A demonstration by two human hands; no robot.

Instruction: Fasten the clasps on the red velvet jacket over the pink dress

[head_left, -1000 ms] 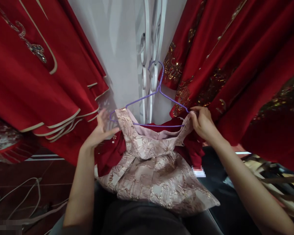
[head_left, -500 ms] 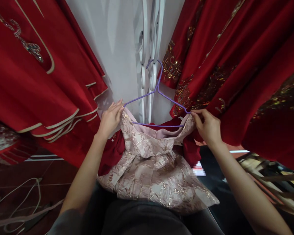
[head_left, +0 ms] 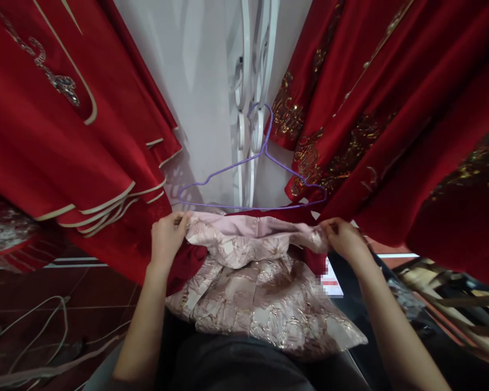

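A pink brocade dress (head_left: 244,304) with gold threads lies over my lap, its pale pink lining showing along the top edge. My left hand (head_left: 168,234) pinches the dress's upper left corner. At the opposite corner, my right hand (head_left: 344,238) grips the same top edge between thumb and fingers. Stretched between both hands, the edge sits just below a purple hanger (head_left: 244,158). The hanger hangs by its hook from a white metal frame, and its whole outline shows, apart from the dress. Dark red cloth (head_left: 187,266) lies behind and beside the dress.
Red garments with cream trim (head_left: 85,163) hang on the left, and red garments with gold sequins (head_left: 362,136) on the right. The white scrolled metal frame (head_left: 244,81) stands between them. White cables (head_left: 61,326) lie on the floor at left. A black surface (head_left: 375,304) is at right.
The dress's top edge has come down off the hanger's shoulders. Both hands have moved down, the left also outward, still holding the edge. The hanger stays hooked in place.
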